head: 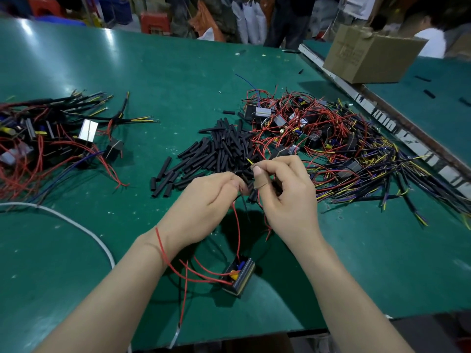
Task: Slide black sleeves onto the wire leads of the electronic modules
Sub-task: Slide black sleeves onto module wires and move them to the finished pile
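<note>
Above the green table (158,80), the left hand (204,200) and right hand (288,197) meet, each with fingers curled. The right hand pinches a yellow-tipped wire lead (251,162); the left hand grips a black sleeve (244,184). The module (239,276) lies on the table near the wrists. The pile of loose sleeves (216,151) lies just beyond the hands.

Two hands (204,200), one cardboard box (367,54), three heaps, one white cable (84,229).
</note>
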